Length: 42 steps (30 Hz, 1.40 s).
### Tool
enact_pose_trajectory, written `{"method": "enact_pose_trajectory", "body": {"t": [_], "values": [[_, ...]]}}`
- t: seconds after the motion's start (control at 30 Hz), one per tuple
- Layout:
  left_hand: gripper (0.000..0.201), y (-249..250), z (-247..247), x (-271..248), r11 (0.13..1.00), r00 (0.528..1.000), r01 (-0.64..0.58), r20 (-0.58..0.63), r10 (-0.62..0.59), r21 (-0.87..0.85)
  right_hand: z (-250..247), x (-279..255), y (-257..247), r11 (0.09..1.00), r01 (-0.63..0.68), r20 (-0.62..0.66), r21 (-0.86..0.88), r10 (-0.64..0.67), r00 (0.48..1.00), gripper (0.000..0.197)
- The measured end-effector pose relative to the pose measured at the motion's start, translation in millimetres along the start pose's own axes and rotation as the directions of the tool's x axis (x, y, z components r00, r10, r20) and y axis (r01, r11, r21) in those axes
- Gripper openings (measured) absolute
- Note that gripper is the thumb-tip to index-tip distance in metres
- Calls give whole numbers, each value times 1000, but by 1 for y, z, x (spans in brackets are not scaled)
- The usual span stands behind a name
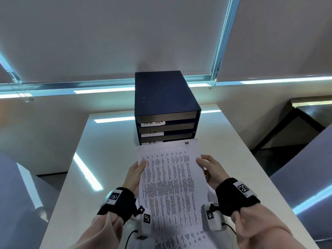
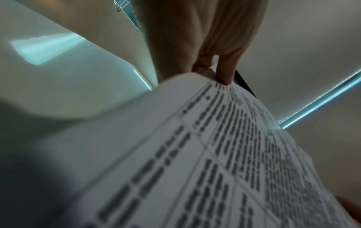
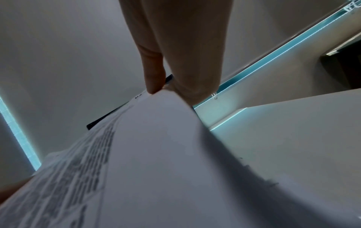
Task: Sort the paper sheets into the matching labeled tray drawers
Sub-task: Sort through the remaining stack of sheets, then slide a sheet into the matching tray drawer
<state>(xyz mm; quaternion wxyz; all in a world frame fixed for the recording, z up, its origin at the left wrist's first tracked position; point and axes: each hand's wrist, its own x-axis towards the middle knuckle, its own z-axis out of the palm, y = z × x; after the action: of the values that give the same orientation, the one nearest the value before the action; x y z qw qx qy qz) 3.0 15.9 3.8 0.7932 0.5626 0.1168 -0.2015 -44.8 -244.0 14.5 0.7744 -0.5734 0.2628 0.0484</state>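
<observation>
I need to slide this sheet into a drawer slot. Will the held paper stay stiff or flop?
The paper sheet is probably floppy: the right wrist view shows it bowing. Left hand and right hand pinch opposite edges, which likely keeps it taut. Its unsupported far edge near the tray drawers may droop or buckle.

White table (image 1: 111, 141); roller blinds (image 1: 107, 42) behind; bead chain (image 1: 213, 81) hanging right.
</observation>
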Motion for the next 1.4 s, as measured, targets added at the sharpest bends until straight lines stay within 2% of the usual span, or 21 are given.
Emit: {"method": "enact_pose_trajectory", "body": {"t": [0.03, 0.1, 0.2, 0.27, 0.37, 0.43, 0.53, 0.63, 0.7, 0.77, 0.8, 0.9, 0.97, 1.0, 1.03, 1.1, 1.17, 1.23, 1.3, 1.37, 1.4], "values": [[29, 2, 1, 3, 1000, 1000, 10, -19, -10, 11, 0, -4, 1, 1000, -25, 37, -13, 26, 999, 15], [35, 7, 4, 14, 998, 997, 40, -65, -36, 56, 0, -16, 8, 993, -81, 100, -90, 90, 991, 16], [39, 13, 9, 37, 984, 987, 112, -133, -94, 140, -5, -16, 27, 975, -154, 68, -162, 167, 984, 31], [32, 14, 11, 56, 963, 979, 169, -150, -139, 209, -6, -8, 33, 970, -187, 18, -155, 192, 981, 44], [29, 13, 5, 89, 926, 961, 244, -198, -191, 290, -1, 7, 25, 951, -257, -19, -170, 258, 966, 45], [35, 11, -1, 112, 922, 952, 281, -197, -234, 267, 1, 28, 17, 933, -264, -38, -245, 262, 964, 46], [33, 21, 1, 110, 942, 952, 294, -143, -272, 161, 0, 70, 10, 909, -258, -59, -328, 253, 966, 74], [30, 19, 1, 91, 948, 950, 313, 5, -313, 53, 13, 96, -15, 938, -202, -89, -282, 184, 979, 71], [31, 11, -1, 77, 932, 938, 326, 69, -340, 159, 23, 112, -30, 944, -161, -100, -289, 137, 985, 67], [27, -1, -1, 73, 916, 959, 265, 19, -284, 303, 25, 128, -34, 933, -133, -94, -335, 107, 990, 52], [27, -7, 0, 76, 914, 971, 232, -17, -241, 332, 26, 130, -36, 931, -153, -79, -330, 135, 988, 46], [32, -20, 5, 94, 944, 985, 144, -135, -107, 296, 23, 123, -41, 886, -240, -34, -396, 247, 968, 34], [33, -17, 11, 107, 951, 974, 140, -208, -83, 276, 17, 123, -43, 842, -313, -48, -440, 326, 944, 29], [32, -13, 15, 112, 958, 971, 144, -224, -87, 249, 17, 127, -41, 857, -335, -38, -392, 349, 936, 26], [34, -7, 19, 118, 970, 970, 137, -226, -91, 200, 18, 133, -39, 901, -338, -24, -273, 345, 938, 21], [56, 8, 24, 131, 983, 970, 153, -175, -169, -97, 29, 145, -38, 945, -312, -14, 99, 315, 949, 11], [50, 20, 26, 144, 927, 977, 148, -92, -190, -344, 43, 159, -35, 911, -254, 17, 325, 262, 965, 21], [28, 29, 27, 149, 908, 979, 133, -92, -184, -398, 59, 164, -35, 915, -210, 11, 345, 220, 976, 29], [23, 32, 24, 142, 961, 981, 116, -124, -151, -253, 67, 159, -35, 930, -198, 47, 309, 193, 980, 28], [19, 25, 18, 124, 992, 985, 68, -167, -50, 105, 67, 148, -31, 951, -201, 106, 233, 181, 978, 18], [16, 19, 14, 112, 960, 987, 20, -160, 26, 279, 64, 139, -29, 957, -206, 129, 203, 183, 975, 19]]}}
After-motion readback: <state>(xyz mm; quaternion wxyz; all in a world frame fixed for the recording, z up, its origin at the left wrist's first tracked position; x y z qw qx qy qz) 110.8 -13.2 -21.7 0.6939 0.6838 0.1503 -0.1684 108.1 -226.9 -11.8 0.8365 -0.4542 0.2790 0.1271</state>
